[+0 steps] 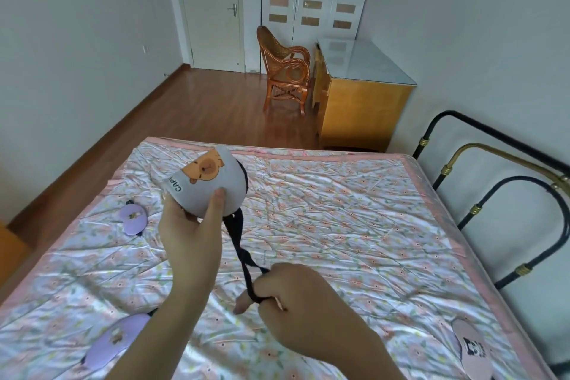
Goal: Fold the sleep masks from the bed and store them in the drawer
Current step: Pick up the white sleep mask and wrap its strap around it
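Observation:
My left hand (189,233) holds a grey sleep mask (209,187) with an orange capybara print, folded in half and raised above the bed. Its black strap (243,251) hangs down to my right hand (287,296), whose fingers are closed around the strap's end. A folded purple mask (134,219) lies on the bed at the left. Another purple mask (112,339) lies open near the bottom left, partly behind my left forearm. A pink mask (472,348) with a dark animal print lies at the bottom right.
The bed (339,210) has a floral pink cover and a black and brass metal frame (481,207) on the right. Beyond it stand a wooden desk with drawers (357,102), a rattan chair (285,71), a white door and a wardrobe. A wooden edge shows at far left.

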